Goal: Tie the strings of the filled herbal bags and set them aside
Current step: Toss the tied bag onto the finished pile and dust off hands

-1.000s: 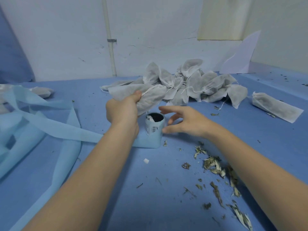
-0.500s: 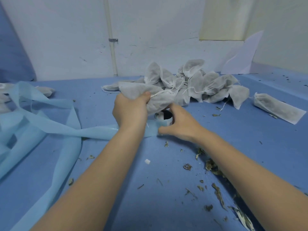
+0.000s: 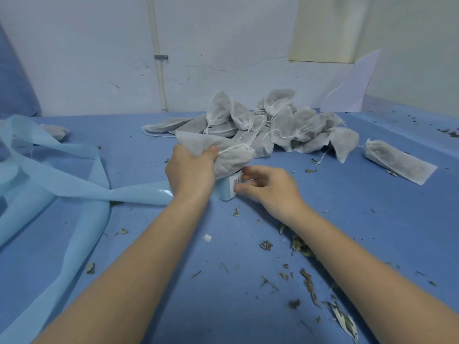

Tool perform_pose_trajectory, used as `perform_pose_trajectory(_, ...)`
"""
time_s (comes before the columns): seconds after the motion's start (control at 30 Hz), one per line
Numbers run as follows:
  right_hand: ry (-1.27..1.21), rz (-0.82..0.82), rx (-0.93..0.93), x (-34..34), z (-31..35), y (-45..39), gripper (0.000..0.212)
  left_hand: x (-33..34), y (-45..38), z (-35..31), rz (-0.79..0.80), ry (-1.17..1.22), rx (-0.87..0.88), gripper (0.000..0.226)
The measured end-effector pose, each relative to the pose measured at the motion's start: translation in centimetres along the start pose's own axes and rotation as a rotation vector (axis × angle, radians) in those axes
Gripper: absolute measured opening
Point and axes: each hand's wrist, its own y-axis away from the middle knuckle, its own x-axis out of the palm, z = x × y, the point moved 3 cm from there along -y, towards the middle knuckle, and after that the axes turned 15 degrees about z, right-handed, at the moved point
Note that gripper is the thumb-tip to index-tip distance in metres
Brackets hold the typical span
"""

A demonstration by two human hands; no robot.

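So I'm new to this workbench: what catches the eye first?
The heap of tied grey mesh herbal bags at the back of the blue table. In front, the left hand grips a filled grey bag over a small pale-blue cup, which the right hand touches.

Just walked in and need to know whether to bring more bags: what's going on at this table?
A person is working through filled herbal bags. The left hand grips one grey bag by its neck, its white string loose, over a small light-blue container. The right hand touches that container's side. A pile of bags lies behind on the blue table, one bag off to the right, and dried herb bits are scattered nearby.
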Motion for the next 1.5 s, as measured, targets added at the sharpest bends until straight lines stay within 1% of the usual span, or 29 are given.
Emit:
perform_pose_trajectory(0.17,0.037,-0.119,-0.020,-0.1,0.0,-0.2,0.025,-0.2,-0.3,0.1,0.021,0.012,-0.020,0.041)
perform_pose_trajectory(0.23,0.048,-0.141,-0.024,-0.1,0.0,-0.3,0.023,-0.2,-0.3,0.1,0.021,0.006,-0.025,0.041)
perform_pose_trajectory(0.3,0.032,-0.154,-0.019,-0.2,0.0,-0.3,0.016,-0.2,-0.2,0.1,0.019,0.001,-0.025,0.040)
perform_pose_trajectory(0.4,0.040,-0.185,-0.011,-0.2,0.1,-0.2,0.023,-0.1,-0.2,0.1,0.021,0.003,-0.021,0.040)
perform_pose_trajectory(0.5,0.058,-0.199,-0.009,-0.1,0.3,-0.1,0.024,-0.1,-0.1,0.1,0.020,-0.026,-0.019,0.042)
perform_pose_trajectory(0.63,0.113,-0.177,-0.006,0.2,0.7,0.0,0.024,0.1,0.1,0.0,0.005,-0.036,-0.018,0.042)
perform_pose_trajectory(0.77,0.195,-0.122,-0.044,0.5,1.4,0.6,0.021,0.1,0.1,0.1,0.004,-0.024,-0.021,0.041)
perform_pose_trajectory(0.83,0.189,-0.062,-0.043,0.6,1.6,1.1,0.019,0.0,0.0,0.1,0.004,-0.012,-0.024,0.042)
perform_pose_trajectory(0.93,0.169,0.078,-0.033,0.6,1.8,1.7,0.018,0.0,0.0,0.1,0.014,-0.014,-0.015,0.041)
perform_pose_trajectory(1.0,0.185,0.173,-0.038,0.4,2.2,2.1,0.017,-0.1,0.1,0.0,0.025,0.001,-0.010,0.041)
perform_pose_trajectory(1.03,0.205,0.196,-0.040,0.2,2.3,2.3,0.018,-0.1,0.2,-0.1,0.030,0.006,-0.001,0.040)
perform_pose_trajectory(1.1,0.256,0.165,-0.045,-0.5,2.6,2.6,0.022,-0.3,0.4,-0.4,0.035,0.016,0.035,0.040)
perform_pose_trajectory(1.2,0.288,0.005,-0.137,-2.0,3.8,3.1,0.020,-0.6,0.8,-1.1,0.040,0.048,0.118,0.039)
perform_pose_trajectory(1.3,0.261,-0.113,-0.256,-3.3,5.1,3.6,0.019,-0.5,1.2,-1.7,0.104,0.079,0.174,0.035)
perform_pose_trajectory(1.4,0.232,-0.130,-0.311,-3.8,5.8,3.7,0.019,0.0,1.7,-1.9,0.261,0.099,0.204,0.031)
perform_pose_trajectory(1.5,0.257,-0.138,-0.300,-4.2,5.7,3.6,0.020,0.7,2.2,-2.1,0.413,0.104,0.229,0.031)
